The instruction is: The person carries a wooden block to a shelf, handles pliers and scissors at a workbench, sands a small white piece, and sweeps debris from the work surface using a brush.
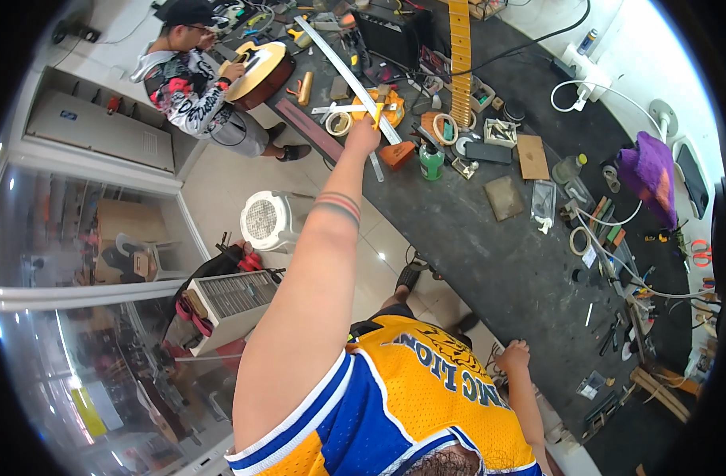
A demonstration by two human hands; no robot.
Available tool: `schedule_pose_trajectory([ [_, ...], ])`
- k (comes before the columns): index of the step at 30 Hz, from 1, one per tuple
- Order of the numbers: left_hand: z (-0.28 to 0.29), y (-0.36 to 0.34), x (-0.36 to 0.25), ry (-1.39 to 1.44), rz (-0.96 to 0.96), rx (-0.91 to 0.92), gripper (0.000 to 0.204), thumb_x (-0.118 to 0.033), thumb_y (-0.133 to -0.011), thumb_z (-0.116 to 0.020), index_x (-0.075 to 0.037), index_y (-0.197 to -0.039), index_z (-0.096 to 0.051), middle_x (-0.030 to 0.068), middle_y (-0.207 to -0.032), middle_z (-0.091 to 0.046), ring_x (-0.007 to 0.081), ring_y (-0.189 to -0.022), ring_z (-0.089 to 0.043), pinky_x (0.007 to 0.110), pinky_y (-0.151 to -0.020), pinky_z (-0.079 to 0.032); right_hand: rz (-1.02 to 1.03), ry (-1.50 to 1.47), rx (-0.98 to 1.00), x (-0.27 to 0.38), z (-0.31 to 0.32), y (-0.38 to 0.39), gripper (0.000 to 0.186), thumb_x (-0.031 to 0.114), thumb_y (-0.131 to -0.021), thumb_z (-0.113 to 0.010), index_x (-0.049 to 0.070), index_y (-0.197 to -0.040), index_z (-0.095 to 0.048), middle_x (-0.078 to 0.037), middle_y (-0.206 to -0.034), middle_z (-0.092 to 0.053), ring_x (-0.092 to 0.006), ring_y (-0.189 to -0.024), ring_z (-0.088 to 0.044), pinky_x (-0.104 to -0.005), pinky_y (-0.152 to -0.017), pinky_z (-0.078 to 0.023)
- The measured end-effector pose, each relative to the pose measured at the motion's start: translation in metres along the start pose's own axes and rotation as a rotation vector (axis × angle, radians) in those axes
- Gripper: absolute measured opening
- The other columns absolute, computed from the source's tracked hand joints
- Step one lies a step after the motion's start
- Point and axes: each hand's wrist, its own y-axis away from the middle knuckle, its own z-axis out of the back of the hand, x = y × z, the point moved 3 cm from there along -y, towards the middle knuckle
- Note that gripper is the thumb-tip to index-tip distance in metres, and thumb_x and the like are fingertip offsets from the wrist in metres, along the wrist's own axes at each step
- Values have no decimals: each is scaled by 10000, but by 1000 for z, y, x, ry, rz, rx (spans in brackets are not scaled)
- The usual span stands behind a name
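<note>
My left hand (363, 136) stretches far over the workbench (482, 238), its fingers closed on a slim yellow-handled tool (379, 109) whose working end I cannot make out. Beneath and beside it lie a long metal straightedge (343, 68), a shorter metal ruler (376, 165) and a crumpled orange cloth-like item (393, 109). A roll of tape (338, 124) is just left of that hand. To its right are a brown-orange block (397, 155) and a green bottle (431, 162). Close to my body, my right hand (513, 355) is curled at the bench edge; its fingers' inner side is hidden.
At the far left another person (196, 87) handles a guitar body (256, 71). A fretted neck (460, 63) lies across the bench's far side. A white stool (269, 220) and a drawer cabinet (236, 305) stand left on the floor. A purple cloth (647, 178) is at the right.
</note>
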Motion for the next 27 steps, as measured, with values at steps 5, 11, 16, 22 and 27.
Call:
schedule_pose_trajectory([
  [5, -3, -27, 7, -97, -18, 104, 468, -219, -988, -693, -61, -1428, -696, 222, -1467, -690, 407, -1363, -666, 487, -1153, -540, -166, -56, 94, 14, 5, 3, 924, 539, -887, -871, -34, -1517, -513, -247, -1589, -511, -397, -1486, -551, -460, -1182, -534],
  [11, 61, -90, 70, 116, 4, -13, 550, -284, -930, -791, -16, -1400, -694, 270, -1374, -741, 400, -1293, -720, 478, -1090, -564, -222, -128, 169, 27, 12, -5, 943, 510, -869, -880, -36, -1531, -489, -241, -1590, -525, -414, -1455, -596, -475, -1189, -530],
  [16, 143, -200, 103, 260, 99, -142, 698, -352, -903, -814, 51, -1446, -640, 284, -1384, -738, 376, -1302, -724, 441, -1105, -554, -282, -270, 100, 31, -34, -17, 860, 488, -943, -790, -76, -1516, -484, -300, -1371, -721, -408, -1214, -747, -463, -1074, -592],
  [22, 203, -407, 146, 263, 100, -71, 789, -476, -941, -815, 46, -1498, -616, 289, -1442, -717, 403, -1347, -701, 465, -1144, -537, -41, -459, 337, 134, -88, 4, 565, 469, -1103, -538, -47, -1324, -600, -243, -1070, -769, -349, -976, -763, -456, -835, -616],
  [27, 201, -552, 194, -110, 98, -134, 692, -374, -962, -789, -4, -1512, -591, 274, -1466, -708, 393, -1381, -684, 481, -1145, -547, -392, -1129, 391, 274, 26, 41, 509, 426, -1127, -478, -35, -1303, -602, -196, -1025, -732, -301, -901, -714, -418, -786, -586],
])
